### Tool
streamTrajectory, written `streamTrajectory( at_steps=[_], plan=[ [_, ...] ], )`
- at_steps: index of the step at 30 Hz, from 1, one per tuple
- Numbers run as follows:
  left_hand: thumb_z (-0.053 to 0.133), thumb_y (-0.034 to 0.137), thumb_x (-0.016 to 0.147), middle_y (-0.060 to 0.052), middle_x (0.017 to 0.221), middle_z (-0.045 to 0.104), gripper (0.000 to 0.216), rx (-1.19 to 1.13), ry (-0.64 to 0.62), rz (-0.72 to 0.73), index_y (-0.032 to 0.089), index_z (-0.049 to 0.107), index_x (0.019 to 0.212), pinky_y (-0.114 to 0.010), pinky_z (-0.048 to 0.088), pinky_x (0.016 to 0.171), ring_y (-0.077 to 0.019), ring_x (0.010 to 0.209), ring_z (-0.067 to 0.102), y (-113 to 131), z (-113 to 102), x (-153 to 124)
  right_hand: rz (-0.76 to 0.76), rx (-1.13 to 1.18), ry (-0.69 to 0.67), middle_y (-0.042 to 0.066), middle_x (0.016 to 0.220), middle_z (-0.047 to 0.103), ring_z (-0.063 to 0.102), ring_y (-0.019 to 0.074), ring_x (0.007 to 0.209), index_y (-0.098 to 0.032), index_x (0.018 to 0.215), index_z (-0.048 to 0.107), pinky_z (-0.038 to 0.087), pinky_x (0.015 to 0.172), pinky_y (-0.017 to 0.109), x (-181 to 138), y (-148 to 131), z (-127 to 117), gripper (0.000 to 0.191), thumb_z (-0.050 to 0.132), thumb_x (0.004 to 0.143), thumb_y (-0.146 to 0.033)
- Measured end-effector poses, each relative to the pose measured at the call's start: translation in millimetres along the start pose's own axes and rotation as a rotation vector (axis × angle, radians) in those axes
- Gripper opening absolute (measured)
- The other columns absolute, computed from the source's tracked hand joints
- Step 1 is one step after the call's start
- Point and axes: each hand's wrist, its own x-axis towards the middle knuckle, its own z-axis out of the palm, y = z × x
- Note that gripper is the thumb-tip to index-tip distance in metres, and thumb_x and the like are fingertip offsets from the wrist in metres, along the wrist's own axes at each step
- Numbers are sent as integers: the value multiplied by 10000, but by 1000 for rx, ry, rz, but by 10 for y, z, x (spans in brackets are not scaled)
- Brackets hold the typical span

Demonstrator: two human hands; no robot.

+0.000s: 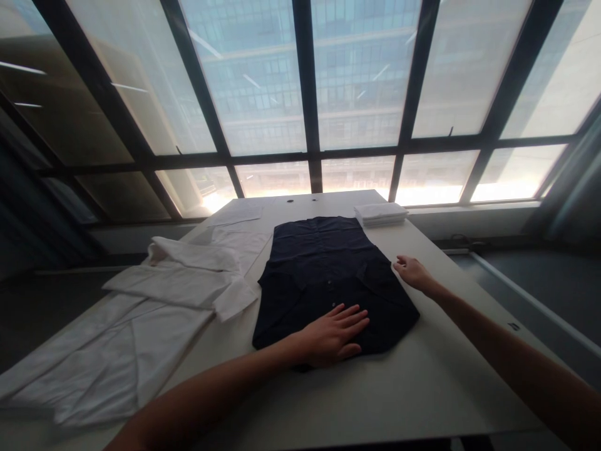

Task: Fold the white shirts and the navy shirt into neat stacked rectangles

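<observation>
A dark navy shirt (323, 269) lies folded flat in the middle of a white table (422, 376). My left hand (334, 335) rests flat on its near edge with the fingers stretched out. My right hand (412, 271) touches the shirt's right edge; its fingers are loosely curled, and I cannot tell whether they pinch the cloth.
White garments (154, 313) lie spread over the table's left side. A small stack of folded white cloth (380, 213) sits at the far right corner, and a flat white sheet (237, 215) lies at the far left. Large windows rise behind the table.
</observation>
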Motion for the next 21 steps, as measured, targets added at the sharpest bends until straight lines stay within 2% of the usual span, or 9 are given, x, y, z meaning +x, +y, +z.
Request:
streamTrajectory(
  at_steps=[3, 7, 10, 14, 18, 21],
  plan=[
    [339, 467, 1046, -48, 1631, 202, 601, -20, 9, -4, 237, 198, 1582, -471, 87, 1231, -237, 1516, 100, -4, 4, -4, 43, 38, -8, 213, 1185, 694, 658, 286, 1110, -35, 1285, 628, 477, 972, 357, 63, 86, 39, 486, 576, 873, -287],
    [356, 382, 1047, -31, 1626, 226, 563, -25, 29, -7, 260, 215, 1578, -471, 101, 1231, -226, 1514, 121, 1, 4, 11, 5, 116, -13, 173, 1082, 731, 686, 273, 1031, -56, 1228, 668, 509, 915, 345, 44, 195, 93, 448, 631, 849, -290],
    [374, 353, 1041, -35, 1621, 238, 566, -30, 31, -7, 264, 217, 1577, -480, 113, 1228, -233, 1510, 139, 8, 1, 18, 52, 209, -18, 157, 1040, 736, 701, 242, 921, -70, 1212, 675, 543, 800, 309, 22, 231, 93, 444, 678, 823, -284],
    [380, 354, 1040, -43, 1614, 255, 566, -35, 36, -3, 257, 227, 1576, -480, 118, 1227, -237, 1508, 150, 28, -12, 18, 179, 372, -89, 131, 932, 734, 675, 170, 713, -61, 1259, 634, 532, 596, 239, -30, 190, 66, 499, 703, 821, -289],
    [369, 355, 1044, -44, 1611, 268, 556, -41, 45, -3, 250, 238, 1573, -473, 124, 1227, -232, 1505, 164, 42, -22, 13, 197, 429, -139, 72, 781, 710, 644, 147, 630, -63, 1235, 639, 510, 548, 227, -115, 115, 32, 466, 696, 820, -270],
    [371, 355, 1044, -46, 1609, 279, 552, -46, 51, 0, 247, 248, 1571, -468, 130, 1226, -231, 1503, 174, 41, -24, 8, 224, 418, -236, 50, 723, 703, 633, 148, 589, -90, 1178, 664, 477, 501, 224, -165, 88, 5, 419, 698, 822, -309]
  ],
)
